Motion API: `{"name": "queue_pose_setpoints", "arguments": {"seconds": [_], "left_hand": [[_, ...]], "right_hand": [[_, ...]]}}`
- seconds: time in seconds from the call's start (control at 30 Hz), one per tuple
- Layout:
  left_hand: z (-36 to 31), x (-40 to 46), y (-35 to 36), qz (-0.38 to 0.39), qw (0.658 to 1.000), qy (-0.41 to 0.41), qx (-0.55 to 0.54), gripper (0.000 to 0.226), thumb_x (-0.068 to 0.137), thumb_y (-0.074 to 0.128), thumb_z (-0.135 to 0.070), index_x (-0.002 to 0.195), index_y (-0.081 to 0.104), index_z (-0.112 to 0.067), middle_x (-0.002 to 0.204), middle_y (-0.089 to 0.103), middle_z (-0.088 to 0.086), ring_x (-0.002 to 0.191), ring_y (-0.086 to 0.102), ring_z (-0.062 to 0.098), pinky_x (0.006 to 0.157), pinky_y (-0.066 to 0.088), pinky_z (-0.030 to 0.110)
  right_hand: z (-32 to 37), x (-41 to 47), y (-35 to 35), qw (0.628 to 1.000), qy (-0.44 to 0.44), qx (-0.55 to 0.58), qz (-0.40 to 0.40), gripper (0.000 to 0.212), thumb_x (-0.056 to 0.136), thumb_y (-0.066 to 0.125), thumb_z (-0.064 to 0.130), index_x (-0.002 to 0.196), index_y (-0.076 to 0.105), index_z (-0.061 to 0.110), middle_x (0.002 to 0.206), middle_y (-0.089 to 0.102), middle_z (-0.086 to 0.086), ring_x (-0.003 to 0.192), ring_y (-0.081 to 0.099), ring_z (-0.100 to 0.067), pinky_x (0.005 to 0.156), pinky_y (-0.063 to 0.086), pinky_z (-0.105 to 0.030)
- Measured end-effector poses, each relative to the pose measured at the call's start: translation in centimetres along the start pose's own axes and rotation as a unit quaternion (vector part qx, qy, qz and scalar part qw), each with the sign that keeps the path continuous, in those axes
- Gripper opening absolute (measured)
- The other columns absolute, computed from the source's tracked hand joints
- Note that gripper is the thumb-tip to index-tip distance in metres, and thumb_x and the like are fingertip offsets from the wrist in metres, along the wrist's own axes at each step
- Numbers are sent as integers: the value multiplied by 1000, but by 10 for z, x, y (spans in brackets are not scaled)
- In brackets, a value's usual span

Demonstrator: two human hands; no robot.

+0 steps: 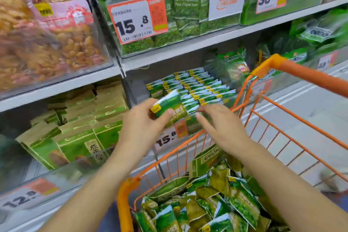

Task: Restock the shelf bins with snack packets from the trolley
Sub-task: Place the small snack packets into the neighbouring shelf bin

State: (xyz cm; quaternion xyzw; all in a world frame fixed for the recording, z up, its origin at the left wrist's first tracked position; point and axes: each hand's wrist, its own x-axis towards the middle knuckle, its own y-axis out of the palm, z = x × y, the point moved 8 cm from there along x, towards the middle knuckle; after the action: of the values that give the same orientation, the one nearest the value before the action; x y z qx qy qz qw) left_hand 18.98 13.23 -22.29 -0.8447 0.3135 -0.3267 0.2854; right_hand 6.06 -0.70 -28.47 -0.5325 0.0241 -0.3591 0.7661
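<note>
Left grip (145, 118) pinching snack packet (167, 105)

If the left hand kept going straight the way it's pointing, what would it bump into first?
Most likely the rows of green packets standing in the shelf bin just beyond the left hand, which grips a green packet; depth is hard to judge.

Held packet (170, 108): green w/ white band, yellow corner tag; bin packets (195, 86) same green/white/yellow; trolley (293, 73) orange frame & handle; trolley packets (222, 203) green + olive; price tags (138, 19) orange-red w/ white panel, black digits; boxes (81, 133) tan & green
</note>
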Motion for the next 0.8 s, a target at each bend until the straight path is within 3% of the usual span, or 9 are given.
{"name": "queue_pose_setpoints", "arguments": {"seconds": [0.07,0.2,0.3,0.37,0.57,0.7,0.8], "left_hand": [[-3,25,0,-14,995,9,93,23,87,63,-35,76,59,-16,65,59,7,71,58,32,61,38,37],[5,79,41,60,943,4,328,25,89,54,-17,110,58,-5,103,65,25,99,60,44,77,46,42],[29,109,69,131,904,-46,404,26,87,54,-11,110,58,-1,114,62,23,106,60,39,78,47,38],[49,123,78,146,885,-97,431,31,89,55,-13,118,57,-2,121,60,18,111,60,34,82,48,37],[97,143,97,95,904,-229,348,37,91,52,-3,128,53,2,132,55,19,120,55,34,92,47,39],[124,153,105,37,918,-274,286,33,90,53,1,123,56,4,128,58,20,120,56,34,93,47,37],[149,152,103,-8,923,-337,185,49,86,63,-7,130,44,3,134,52,20,124,51,32,96,46,36]], "right_hand": [[-7,-5,23,994,-28,-91,50,73,95,11,56,98,71,15,92,69,-4,96,61,-26,101,38,-42],[-8,-3,23,992,-23,-98,72,72,92,9,53,86,71,17,81,68,-3,88,61,-25,106,30,-39],[-7,-3,19,992,-35,-109,55,59,99,23,46,87,72,16,83,69,-5,90,60,-26,106,30,-40],[-4,-5,19,993,-39,-111,24,63,95,20,46,78,73,16,75,68,-5,81,62,-27,102,37,-42],[-4,-3,15,991,-40,-119,-40,52,90,32,40,56,66,19,55,60,0,59,60,-24,84,52,-42],[-4,-4,17,991,-40,-116,-48,50,89,33,39,56,66,20,56,62,1,60,60,-22,85,51,-40],[-3,0,19,992,-45,-114,-28,53,90,29,40,60,67,19,59,64,0,64,62,-24,89,49,-41]]}}
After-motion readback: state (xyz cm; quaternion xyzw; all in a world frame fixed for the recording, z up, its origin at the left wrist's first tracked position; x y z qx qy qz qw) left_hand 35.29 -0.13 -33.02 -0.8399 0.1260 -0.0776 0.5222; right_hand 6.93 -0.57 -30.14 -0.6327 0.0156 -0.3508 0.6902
